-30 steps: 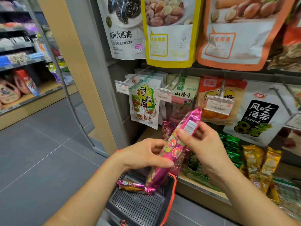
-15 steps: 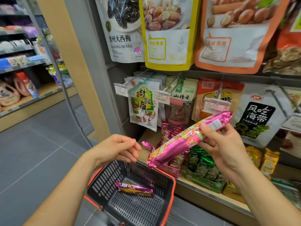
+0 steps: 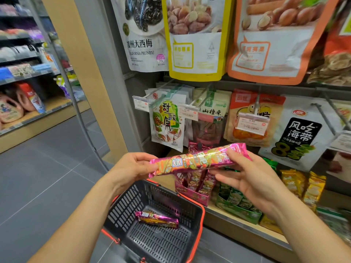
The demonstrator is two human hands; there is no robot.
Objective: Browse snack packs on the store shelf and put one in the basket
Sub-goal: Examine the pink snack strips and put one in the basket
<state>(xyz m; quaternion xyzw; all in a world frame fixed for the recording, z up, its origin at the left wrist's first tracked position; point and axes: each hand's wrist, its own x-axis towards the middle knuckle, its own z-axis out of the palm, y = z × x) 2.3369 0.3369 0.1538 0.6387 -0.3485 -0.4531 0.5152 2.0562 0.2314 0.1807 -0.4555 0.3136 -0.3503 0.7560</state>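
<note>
A long pink snack pack [image 3: 197, 160] lies level in front of the shelf, held by both hands. My left hand [image 3: 131, 168] pinches its left end. My right hand [image 3: 247, 177] grips its right end, thumb on top and fingers underneath. Below hangs a dark grey basket [image 3: 191, 223] with an orange rim, hooked over my left forearm. A second pink snack pack [image 3: 157, 219] lies on the basket's floor.
A pink display box [image 3: 193, 188] of the same packs stands on the shelf, with green packs [image 3: 235, 202] and yellow packs [image 3: 303, 186] to its right. Hanging bags [image 3: 167, 124] with price tags fill the pegs above. A grey tiled aisle opens to the left.
The pack turned from steeply tilted to level. My left hand let go of it, then took its left end again. The basket came into fuller view.
</note>
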